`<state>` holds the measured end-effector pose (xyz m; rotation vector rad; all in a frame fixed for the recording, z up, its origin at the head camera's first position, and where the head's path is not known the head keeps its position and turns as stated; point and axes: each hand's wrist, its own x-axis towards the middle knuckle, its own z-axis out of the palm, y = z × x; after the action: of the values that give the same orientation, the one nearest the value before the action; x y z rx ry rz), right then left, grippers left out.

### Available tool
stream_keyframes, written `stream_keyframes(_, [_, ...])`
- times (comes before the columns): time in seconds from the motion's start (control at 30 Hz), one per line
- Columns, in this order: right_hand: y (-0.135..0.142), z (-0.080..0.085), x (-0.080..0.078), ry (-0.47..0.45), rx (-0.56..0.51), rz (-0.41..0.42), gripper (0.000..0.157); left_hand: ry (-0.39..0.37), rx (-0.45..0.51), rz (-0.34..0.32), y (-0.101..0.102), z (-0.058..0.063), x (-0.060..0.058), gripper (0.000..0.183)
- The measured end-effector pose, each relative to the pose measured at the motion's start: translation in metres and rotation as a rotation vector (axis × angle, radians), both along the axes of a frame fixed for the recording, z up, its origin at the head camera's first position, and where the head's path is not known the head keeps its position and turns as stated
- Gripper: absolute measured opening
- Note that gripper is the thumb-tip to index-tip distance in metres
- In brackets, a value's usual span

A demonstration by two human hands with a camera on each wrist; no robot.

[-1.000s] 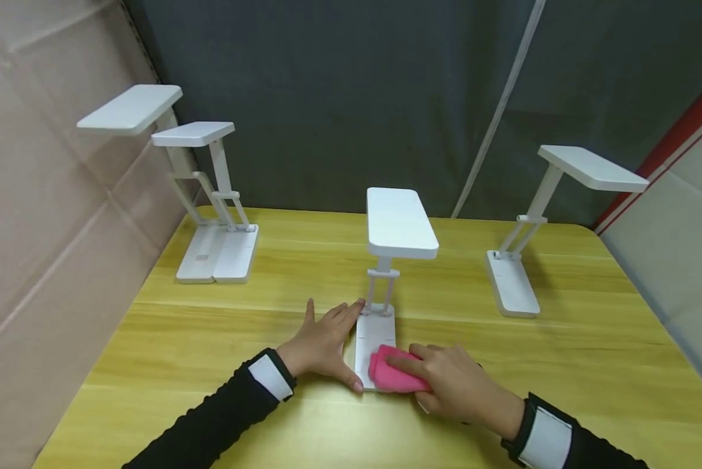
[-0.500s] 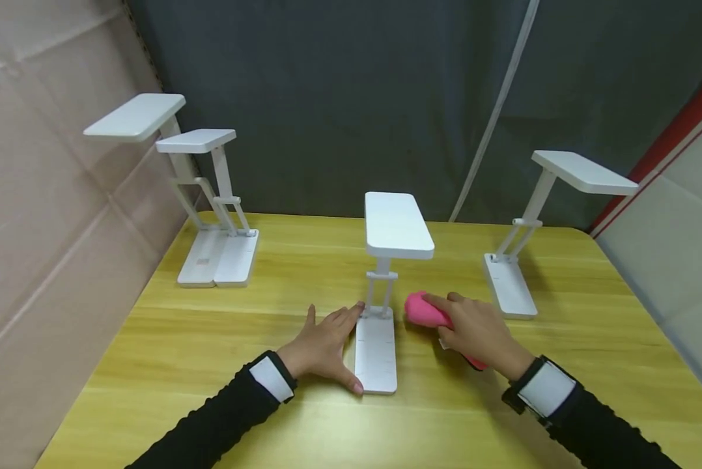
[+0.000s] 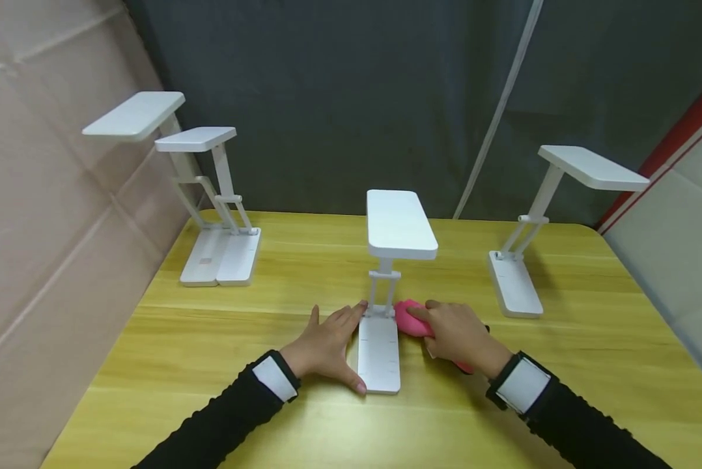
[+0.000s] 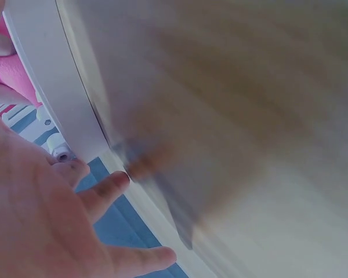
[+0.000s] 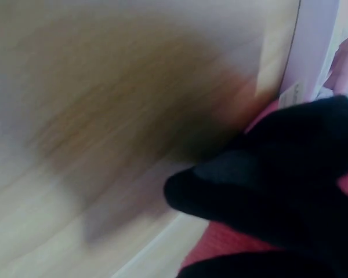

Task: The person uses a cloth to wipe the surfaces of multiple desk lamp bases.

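Note:
A white folding desk lamp [image 3: 379, 355] stands in the middle of the table, its flat head raised above the hinged arm. My left hand [image 3: 327, 348] rests along the left side of its base, fingers spread, with thumb and fingertips touching the edge. In the left wrist view the spread fingers [image 4: 107, 191] lie beside the white base. My right hand [image 3: 459, 333] grips a bunched pink cloth [image 3: 412, 319] against the right side of the base, near the hinge. The right wrist view is dark, with pink cloth [image 5: 226, 243] showing below the fingers.
Two similar white lamps [image 3: 236, 257] stand side by side at the back left. Another white lamp [image 3: 515, 286] stands at the right. Behind the wooden table [image 3: 169, 384] hangs a dark grey curtain [image 3: 327, 98].
The right hand has moved the cloth off the top of the base, out to the right, then back against its right side. The left hand has stayed on the lamp base.

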<state>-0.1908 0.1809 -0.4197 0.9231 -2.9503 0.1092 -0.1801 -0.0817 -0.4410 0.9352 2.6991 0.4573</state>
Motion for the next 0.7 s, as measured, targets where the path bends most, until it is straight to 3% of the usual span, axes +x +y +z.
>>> stream_keyframes(0.23, [0.007, 0.007, 0.022, -0.089, 0.013, 0.08, 0.046, 0.009, 0.007, 0.0, 0.002, 0.001, 0.002, 0.135])
stream_keyframes(0.57, [0.02, 0.011, 0.044, -0.2, -0.047, 0.345, 0.058, 0.021, 0.008, -0.002, -0.002, 0.002, 0.003, 0.134])
stream_keyframes(0.63, [0.023, 0.016, 0.044, -0.255, -0.061, 0.362, 0.062, 0.017, 0.015, -0.005, -0.001, 0.002, 0.004, 0.134])
stream_keyframes(0.7, [0.027, 0.023, 0.04, -0.278, -0.07, 0.326, 0.063, 0.014, 0.018, -0.006, 0.0, 0.002, 0.004, 0.134])
